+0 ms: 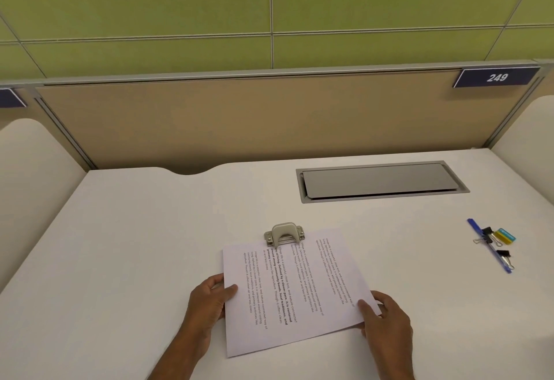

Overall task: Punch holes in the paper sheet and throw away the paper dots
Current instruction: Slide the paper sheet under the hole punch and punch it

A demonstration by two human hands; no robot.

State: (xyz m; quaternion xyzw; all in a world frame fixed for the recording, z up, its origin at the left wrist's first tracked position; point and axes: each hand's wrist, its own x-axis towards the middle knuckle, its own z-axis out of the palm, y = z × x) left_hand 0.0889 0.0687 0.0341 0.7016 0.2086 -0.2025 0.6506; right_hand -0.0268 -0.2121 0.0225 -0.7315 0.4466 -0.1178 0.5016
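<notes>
One paper sheet [295, 286], pinched by left hand [207, 298] and right hand [386, 319], edge at one hole punch [284, 233]

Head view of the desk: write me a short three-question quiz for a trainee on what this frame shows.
1. Multiple choice: where does the hole punch stand relative to the paper sheet? A: at its far edge. B: at its near edge. C: on its middle.
2. True or false: the left hand and the right hand each hold the sheet, thumb on top.
3. Open: what number does the blue plate show?

Key: 1 A; 2 true; 3 249.
</notes>
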